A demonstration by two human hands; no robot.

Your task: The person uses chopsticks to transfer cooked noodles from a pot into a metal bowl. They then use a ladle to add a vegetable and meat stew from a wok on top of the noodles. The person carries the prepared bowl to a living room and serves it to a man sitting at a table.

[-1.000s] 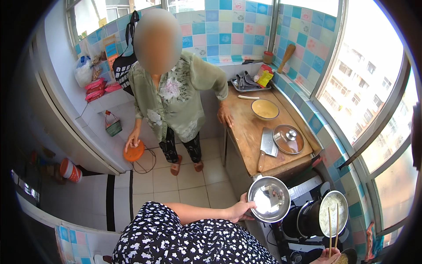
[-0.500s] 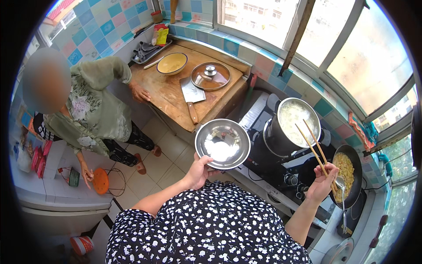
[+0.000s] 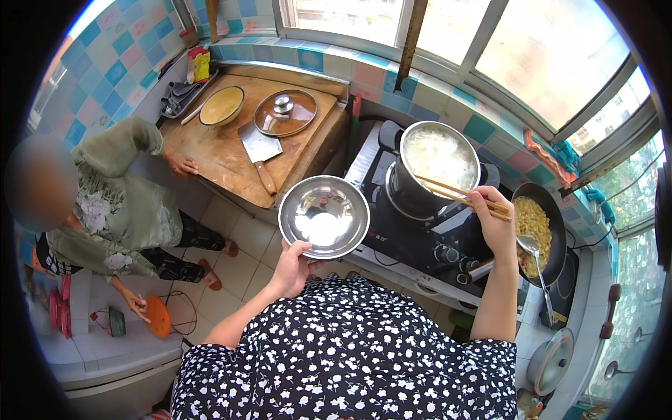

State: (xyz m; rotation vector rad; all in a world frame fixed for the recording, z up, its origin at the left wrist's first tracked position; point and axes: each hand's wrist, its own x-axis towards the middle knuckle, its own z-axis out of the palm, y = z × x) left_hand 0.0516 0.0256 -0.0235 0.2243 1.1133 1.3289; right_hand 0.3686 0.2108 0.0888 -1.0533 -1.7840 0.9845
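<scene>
My left hand (image 3: 292,271) grips the near rim of a shiny metal bowl (image 3: 299,210), which has nothing in it that I can see. In my right hand (image 3: 493,214) is a pair of wooden chopsticks (image 3: 448,189), their tips at the near left rim of a deep pot (image 3: 413,183). Pale, steaming food (image 3: 439,155) fills the pot, which stands on the black stove. Right of that hand, a frying pan (image 3: 556,234) holds chopped yellow food, with a long metal spoon (image 3: 535,255) resting in it.
A cleaver (image 3: 260,147), a glass lid (image 3: 285,115) and a yellow bowl (image 3: 222,106) lie on the wooden board (image 3: 224,164). Another person (image 3: 115,210) stands at the left, one hand on the board's edge. A lidded pot (image 3: 549,364) sits at lower right.
My right hand has swung the chopsticks left, from upright beside the frying pan to nearly level at the pot's rim. The whole view has shifted right; my left hand still holds the bowl.
</scene>
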